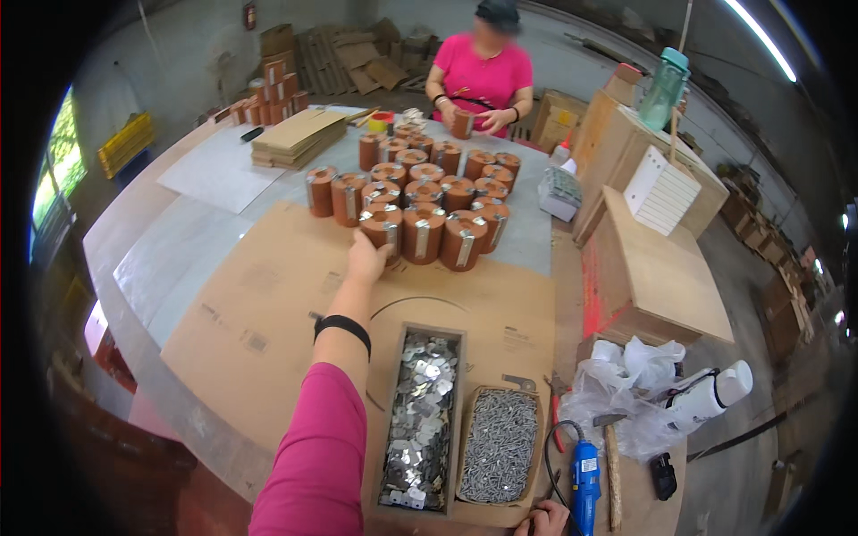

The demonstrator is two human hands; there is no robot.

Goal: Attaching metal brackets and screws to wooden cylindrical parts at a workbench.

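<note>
My left hand point(366, 257) reaches forward and grips the lower left side of a reddish-brown hollow cylinder point(382, 223). This cylinder stands upright at the front left of a group of similar cylinders point(423, 192), each with metal strips on its side and top. At the lower edge, only part of my right hand point(545, 518) shows, fingers curled; what they hold, if anything, is hidden. Beside it lies a blue corded power tool point(585, 482). Between my arms sit a tray of small metal plates point(420, 420) and a box of grey screws point(500, 438).
Across the table a person in pink point(483, 76) holds another cylinder point(462, 123). Cardboard sheets point(299, 138) are stacked at the far left. Along the right stand a wooden box point(661, 277), a green bottle point(666, 89), plastic bags point(626, 393), a white bottle point(706, 397) and a hammer point(613, 473).
</note>
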